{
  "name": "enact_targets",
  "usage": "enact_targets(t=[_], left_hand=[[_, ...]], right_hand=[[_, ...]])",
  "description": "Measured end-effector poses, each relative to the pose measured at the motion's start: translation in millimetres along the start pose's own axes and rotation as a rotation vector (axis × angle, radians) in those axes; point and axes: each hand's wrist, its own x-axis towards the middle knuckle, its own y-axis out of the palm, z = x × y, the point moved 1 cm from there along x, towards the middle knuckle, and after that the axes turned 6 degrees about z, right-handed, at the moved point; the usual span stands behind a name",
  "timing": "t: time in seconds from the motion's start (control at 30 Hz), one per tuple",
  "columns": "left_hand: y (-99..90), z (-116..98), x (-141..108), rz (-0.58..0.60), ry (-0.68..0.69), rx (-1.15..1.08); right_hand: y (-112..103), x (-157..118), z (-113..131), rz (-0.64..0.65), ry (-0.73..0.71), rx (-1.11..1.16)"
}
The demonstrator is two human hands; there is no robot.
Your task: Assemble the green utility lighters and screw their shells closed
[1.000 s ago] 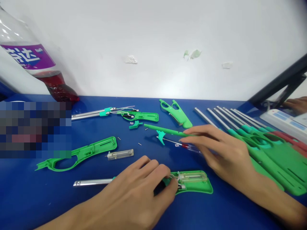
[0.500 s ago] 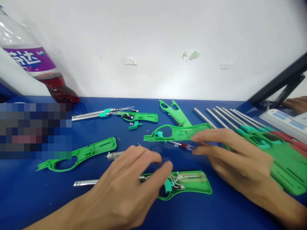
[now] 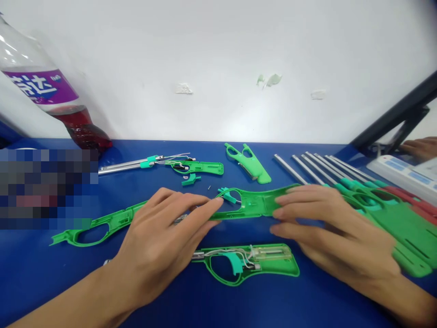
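Observation:
A green lighter casing half [image 3: 256, 203] is held up between both hands, its hollow side showing. My left hand [image 3: 167, 237] pinches its narrow end by the trigger loop, and my right hand [image 3: 327, 223] grips the wide end between thumb and fingers. Below it lies an open lighter half [image 3: 280, 269] with white wires, a clear fuel tank and a teal trigger [image 3: 235, 262]. Its metal tube is mostly covered by my left hand. Behind the held casing shows a loose teal trigger [image 3: 228, 195]. Another green casing half [image 3: 116, 221] lies partly behind my left hand.
Lighter parts with metal tubes and wires [image 3: 150, 161] lie at the back left, green casings [image 3: 251, 166] at the back middle. Several assembled lighters [image 3: 392, 214] lie at the right beside a white power strip [image 3: 396, 171]. A soda bottle [image 3: 51, 86] leans at the left; another person's hand [image 3: 421, 148] shows far right.
The casing half has been lifted off the table and moved toward me. My left hand has closed on its narrow end, my right hand on its wide end.

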Motion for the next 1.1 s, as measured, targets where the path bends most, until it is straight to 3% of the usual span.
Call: enact_targets(t=[0.07,0.17,0.63,0.8,1.1], left_hand=[[-2.7,0,2,-0.016,-0.009,-0.009],[-4.8,1,2,-0.001,-0.044,-0.008],[-5.8,-1,3,0.025,-0.007,-0.055],[-5.8,-2,0,0.020,-0.062,-0.060],[-3.7,3,3,0.036,-0.291,-0.287]], right_hand=[[2,3,0,-0.051,0.000,-0.016],[8,6,-1,-0.110,0.117,-0.034],[11,10,1,-0.050,0.110,0.030],[12,9,1,-0.008,0.119,0.057],[14,12,0,0.101,0.160,0.158]])
